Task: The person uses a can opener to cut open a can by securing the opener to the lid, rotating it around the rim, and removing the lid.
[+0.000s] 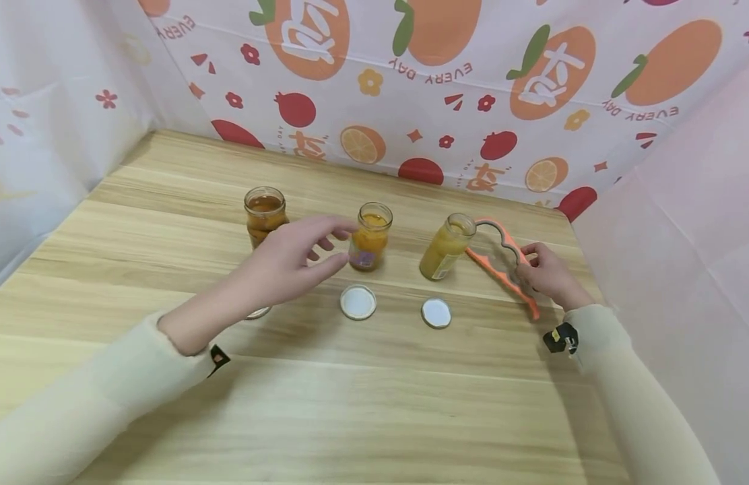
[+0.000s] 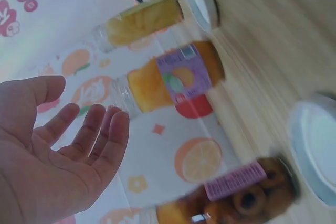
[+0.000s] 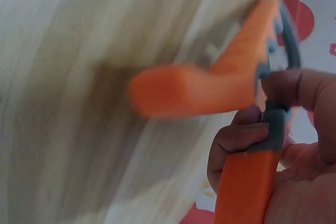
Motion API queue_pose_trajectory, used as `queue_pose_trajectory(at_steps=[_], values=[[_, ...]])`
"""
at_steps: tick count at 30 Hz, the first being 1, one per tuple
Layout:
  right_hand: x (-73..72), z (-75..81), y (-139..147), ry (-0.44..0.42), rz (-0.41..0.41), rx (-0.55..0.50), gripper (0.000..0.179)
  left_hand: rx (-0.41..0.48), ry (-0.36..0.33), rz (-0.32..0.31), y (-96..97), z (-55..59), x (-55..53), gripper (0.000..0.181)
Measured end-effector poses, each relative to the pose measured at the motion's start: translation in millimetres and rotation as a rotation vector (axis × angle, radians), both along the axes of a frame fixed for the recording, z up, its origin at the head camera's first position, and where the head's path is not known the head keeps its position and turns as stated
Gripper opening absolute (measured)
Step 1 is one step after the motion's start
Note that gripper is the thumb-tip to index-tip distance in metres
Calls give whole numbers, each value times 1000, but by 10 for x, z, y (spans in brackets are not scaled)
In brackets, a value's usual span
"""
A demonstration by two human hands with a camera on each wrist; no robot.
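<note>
At the right, my right hand (image 1: 550, 275) grips an orange and grey jar opener (image 1: 502, 273) with a scalloped inner edge; in the right wrist view thumb and fingers curl round one arm of the jar opener (image 3: 249, 182). My left hand (image 1: 289, 259), fingers loosely extended and holding nothing, hovers between two lidless jars. Nearest it is the middle jar of orange fruit (image 1: 374, 236); the left jar of brown fruit (image 1: 262, 219) is partly hidden behind this hand. A jar of yellow fruit (image 1: 441, 256) stands near the opener. The left wrist view shows the left palm (image 2: 63, 166) and all three jars.
Two white lids lie in front of the jars, a middle lid (image 1: 358, 302) and a right lid (image 1: 436, 313). A third lid (image 1: 258, 313) is mostly hidden under the left wrist. Fruit-printed cloth (image 1: 362, 87) bounds the wooden table (image 1: 374, 404) at the back and sides.
</note>
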State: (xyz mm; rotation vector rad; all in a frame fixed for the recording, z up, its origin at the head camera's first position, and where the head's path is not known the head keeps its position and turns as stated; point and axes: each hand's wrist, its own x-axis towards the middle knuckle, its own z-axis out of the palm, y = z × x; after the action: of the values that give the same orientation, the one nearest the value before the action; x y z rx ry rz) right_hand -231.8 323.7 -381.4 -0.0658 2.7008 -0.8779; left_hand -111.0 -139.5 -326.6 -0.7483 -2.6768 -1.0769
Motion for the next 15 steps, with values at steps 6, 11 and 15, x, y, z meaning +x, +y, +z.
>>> queue_pose_trajectory(at_steps=[6,11,15], values=[[-57,-92,-24,-17,-21,-19,49,8,18,32,-152,-77,122,39],[-70,-192,5,-7,3,57,48,0,5,34,-187,-117,218,40],[-77,-233,21,43,37,155,45,-8,1,29,-175,-124,267,42]])
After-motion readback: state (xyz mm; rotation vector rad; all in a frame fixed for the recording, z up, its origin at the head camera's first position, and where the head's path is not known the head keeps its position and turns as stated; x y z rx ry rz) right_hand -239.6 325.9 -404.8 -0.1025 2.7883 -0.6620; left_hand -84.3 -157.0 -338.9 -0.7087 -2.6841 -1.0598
